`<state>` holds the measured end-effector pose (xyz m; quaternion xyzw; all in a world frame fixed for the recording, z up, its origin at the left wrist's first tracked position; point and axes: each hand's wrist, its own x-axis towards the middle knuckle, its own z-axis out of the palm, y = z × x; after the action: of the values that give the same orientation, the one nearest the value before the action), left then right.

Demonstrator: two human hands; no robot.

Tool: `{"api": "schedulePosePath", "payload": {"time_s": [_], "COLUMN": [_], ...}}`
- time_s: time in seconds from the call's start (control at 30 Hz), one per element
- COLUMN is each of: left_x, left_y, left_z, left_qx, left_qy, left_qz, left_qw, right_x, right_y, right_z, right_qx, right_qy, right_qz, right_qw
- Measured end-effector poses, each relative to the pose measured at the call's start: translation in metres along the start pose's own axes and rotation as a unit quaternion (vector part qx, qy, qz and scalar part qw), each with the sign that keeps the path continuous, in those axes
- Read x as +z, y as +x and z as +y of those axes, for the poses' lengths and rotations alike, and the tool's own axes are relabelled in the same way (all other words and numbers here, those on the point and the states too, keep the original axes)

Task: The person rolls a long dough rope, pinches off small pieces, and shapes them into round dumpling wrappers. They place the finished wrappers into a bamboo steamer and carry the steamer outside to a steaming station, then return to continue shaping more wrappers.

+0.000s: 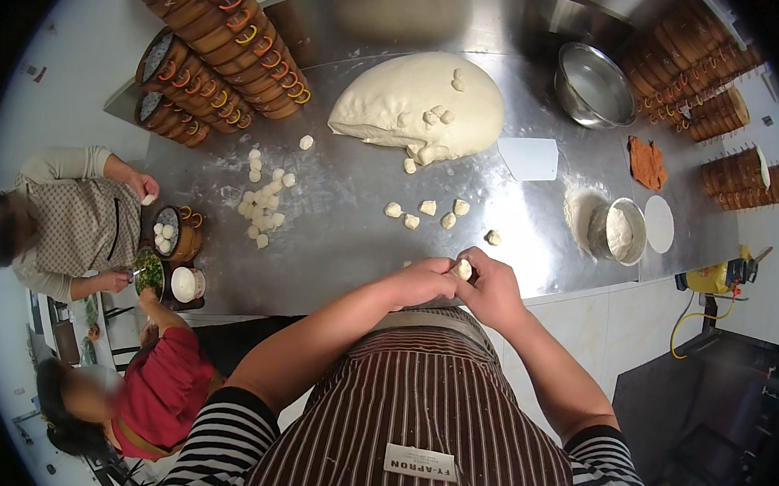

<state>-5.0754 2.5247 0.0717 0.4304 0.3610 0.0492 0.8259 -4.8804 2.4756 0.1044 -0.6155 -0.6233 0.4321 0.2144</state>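
Observation:
Close to the table's front edge, my left hand (425, 285) and my right hand (493, 292) meet around a small piece of dough (462, 270). Its pale end shows between my fingers; the rest is hidden by them. Just beyond lie several torn lumps of dough (427, 207), spread apart on the steel table (335, 239). A single lump (493, 237) sits nearest my right hand. Behind them rests a large mound of dough (419, 103), with a few small lumps on top. To the left, several rounder dough pieces (264, 200) are clustered on floured metal.
A white dough scraper (528, 159), flour bowl (618, 230), steel basin (595, 86) and orange cloth (647, 163) lie to the right. Bamboo steamers (221, 35) stack high at back left. Two co-workers stand left, by a bowl of green filling (149, 272) and a small steamer (189, 234).

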Motion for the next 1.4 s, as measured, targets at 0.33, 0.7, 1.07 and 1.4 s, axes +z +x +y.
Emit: {"api": "schedulePosePath", "payload": {"time_s": [0.33, 0.7, 1.07, 1.4], "left_x": [-0.002, -0.010, -0.034, -0.030], "left_y": [-0.011, 0.067, -0.003, -0.031], "left_z": [-0.007, -0.017, -0.020, -0.025], "left_qx": [0.001, 0.175, -0.066, 0.079], "left_qy": [-0.073, 0.049, -0.023, -0.137], "left_qz": [0.047, 0.338, 0.094, -0.018], "left_qw": [0.996, 0.923, 0.993, 0.987], "right_x": [0.087, 0.085, 0.015, 0.106], "right_y": [0.058, 0.066, 0.030, 0.066], "right_z": [0.138, -0.004, 0.010, 0.101], "right_qx": [0.144, 0.258, -0.016, 0.172], "right_qy": [0.183, 0.731, 0.063, 0.032], "right_qz": [0.240, 0.077, -0.024, 0.078], "right_qw": [0.942, 0.627, 0.998, 0.981]}}
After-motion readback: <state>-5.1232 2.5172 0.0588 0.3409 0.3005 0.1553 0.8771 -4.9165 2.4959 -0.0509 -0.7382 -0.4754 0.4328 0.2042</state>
